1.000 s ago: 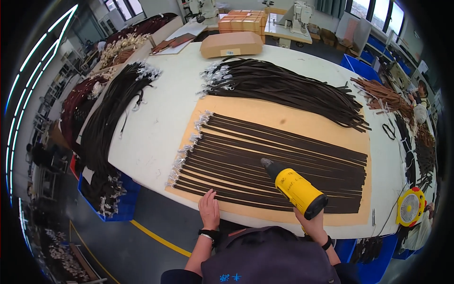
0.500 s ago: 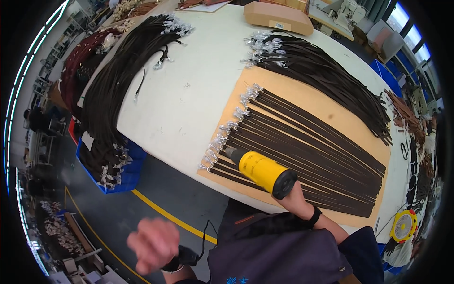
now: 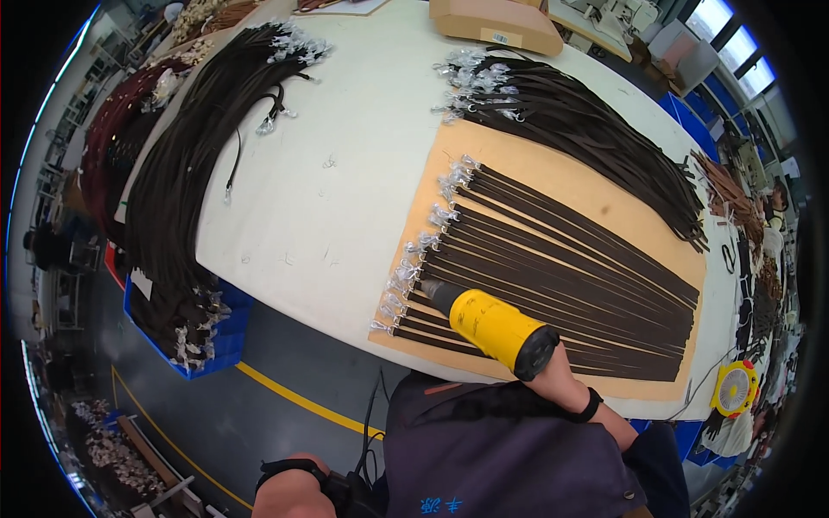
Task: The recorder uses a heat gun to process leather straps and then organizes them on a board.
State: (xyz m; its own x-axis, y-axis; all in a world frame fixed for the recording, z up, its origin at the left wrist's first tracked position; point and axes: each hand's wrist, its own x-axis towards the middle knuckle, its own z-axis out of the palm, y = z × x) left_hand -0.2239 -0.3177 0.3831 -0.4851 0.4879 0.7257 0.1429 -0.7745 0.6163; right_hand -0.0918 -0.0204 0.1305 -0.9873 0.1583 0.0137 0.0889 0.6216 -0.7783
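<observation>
My right hand (image 3: 557,382) grips a yellow heat gun (image 3: 494,326) with a black rear cap, its fingers mostly hidden behind the body. The metal nozzle points left, over a row of dark brown straps (image 3: 570,289) laid side by side on a tan sheet (image 3: 596,186). Metal clasps in clear plastic wrap (image 3: 404,274) line the straps' left ends, close to the nozzle. Low in the picture, off the table, is my left hand or wrist (image 3: 298,494) with a black band. Its fingers do not show, and nothing held there is visible.
More dark straps (image 3: 587,121) lie beyond the sheet, and another bundle (image 3: 186,155) hangs over the table's left edge into a blue bin (image 3: 229,332). A cardboard box (image 3: 501,24) stands at the far edge. At right is a small yellow fan (image 3: 734,388).
My left hand has dropped toward the lower edge, its fingers leaving view. The heat gun sits slightly farther right and lower in the picture, while the whole view has shifted a little.
</observation>
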